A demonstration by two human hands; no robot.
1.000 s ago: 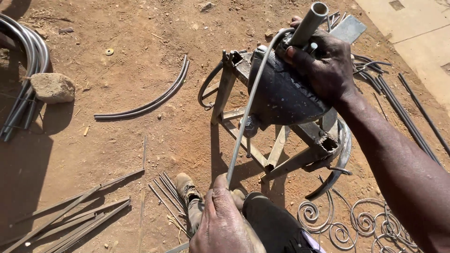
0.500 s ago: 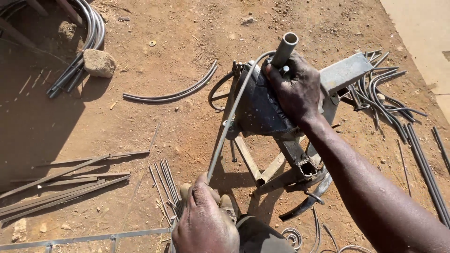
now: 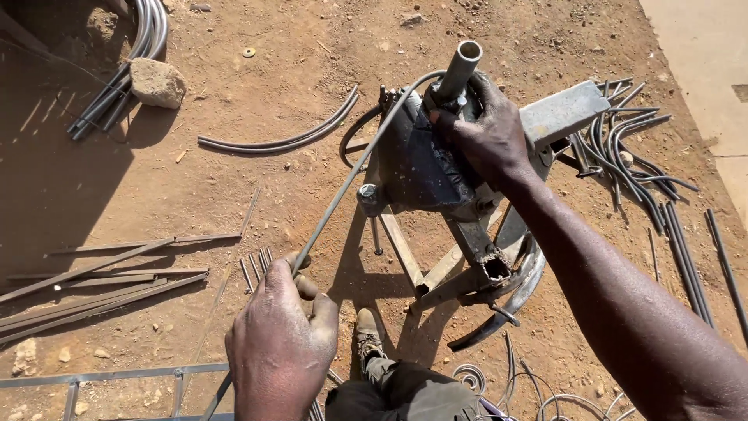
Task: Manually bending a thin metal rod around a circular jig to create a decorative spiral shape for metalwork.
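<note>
A: Ground [image 3: 257, 168] colour?
B: Reddish-brown dirt, speckled with small pale pebbles; dark shadow over the left part. Pale beige slab [image 3: 701, 54] at the upper right corner.

A: Bending jig [image 3: 425, 168]?
B: Black to dark grey body, rust-brown frame legs. Its lever pipe [image 3: 460, 66] is light grey; the flat plate [image 3: 562, 113] beside it is dull silver-grey.

A: Rod [image 3: 343, 187]?
B: Plain grey steel, no pattern. The curved strips [image 3: 280, 140] are grey, the bundle of bars [image 3: 101, 288] grey-brown.

A: Other items?
B: Stone [image 3: 157, 82] tan. Trouser leg [image 3: 413, 394] olive-grey, shoe [image 3: 366, 331] dusty khaki. Left hand [image 3: 282, 343] dusted grey.
</note>
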